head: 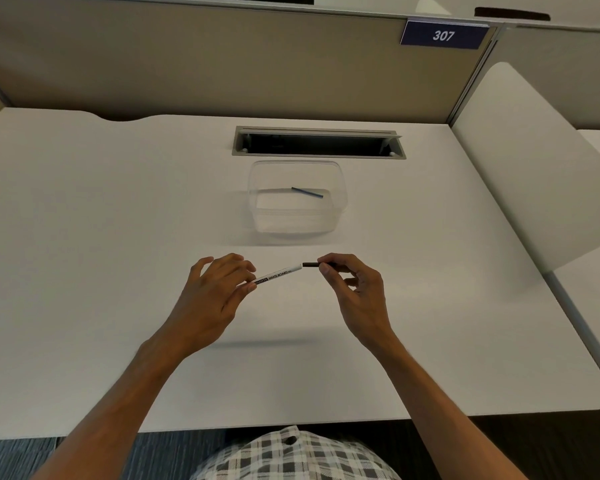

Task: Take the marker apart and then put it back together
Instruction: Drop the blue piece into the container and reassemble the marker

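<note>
My left hand (219, 285) pinches a white whiteboard marker barrel (278, 274) by its left end, holding it above the desk with its open end pointing right. My right hand (352, 285) grips a short black marker part (310, 264) between thumb and forefinger. The black part's left tip sits just right of the barrel's end, with a small gap between them. A thin dark ink stick (307, 192) lies inside a clear plastic container (338, 199) beyond my hands.
The white desk (118, 237) has a grey cable slot (319, 142) behind the container. A beige partition stands at the back with a blue sign reading 307 (444, 35). A white divider panel (534, 161) rises at the right.
</note>
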Available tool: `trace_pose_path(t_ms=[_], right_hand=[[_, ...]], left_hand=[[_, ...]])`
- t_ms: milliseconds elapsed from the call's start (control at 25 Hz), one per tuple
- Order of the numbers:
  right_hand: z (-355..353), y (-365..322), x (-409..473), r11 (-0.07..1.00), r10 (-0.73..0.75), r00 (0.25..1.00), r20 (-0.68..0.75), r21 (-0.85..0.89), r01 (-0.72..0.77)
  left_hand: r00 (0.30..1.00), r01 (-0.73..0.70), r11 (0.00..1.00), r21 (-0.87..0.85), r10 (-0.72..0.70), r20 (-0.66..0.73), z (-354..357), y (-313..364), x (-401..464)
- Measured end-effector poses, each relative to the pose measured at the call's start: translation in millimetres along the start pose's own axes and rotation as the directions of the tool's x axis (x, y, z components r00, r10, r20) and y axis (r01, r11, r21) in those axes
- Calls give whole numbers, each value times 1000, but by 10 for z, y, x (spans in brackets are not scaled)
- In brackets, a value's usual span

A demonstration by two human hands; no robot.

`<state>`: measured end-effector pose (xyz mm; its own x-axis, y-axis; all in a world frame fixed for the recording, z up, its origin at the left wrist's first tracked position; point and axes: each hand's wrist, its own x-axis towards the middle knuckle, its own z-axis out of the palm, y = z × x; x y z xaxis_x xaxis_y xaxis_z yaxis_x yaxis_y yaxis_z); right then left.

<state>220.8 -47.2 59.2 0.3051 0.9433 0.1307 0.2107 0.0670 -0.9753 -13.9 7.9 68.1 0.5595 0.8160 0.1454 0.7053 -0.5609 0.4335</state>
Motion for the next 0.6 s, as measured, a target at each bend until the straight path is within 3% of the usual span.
trace_pose_path(t_ms=[600], right_hand=[[-39,9,5,999,17,994,104,-53,-11]], left_hand=[[999,-37,994,99,38,-10,-28,7,-14]])
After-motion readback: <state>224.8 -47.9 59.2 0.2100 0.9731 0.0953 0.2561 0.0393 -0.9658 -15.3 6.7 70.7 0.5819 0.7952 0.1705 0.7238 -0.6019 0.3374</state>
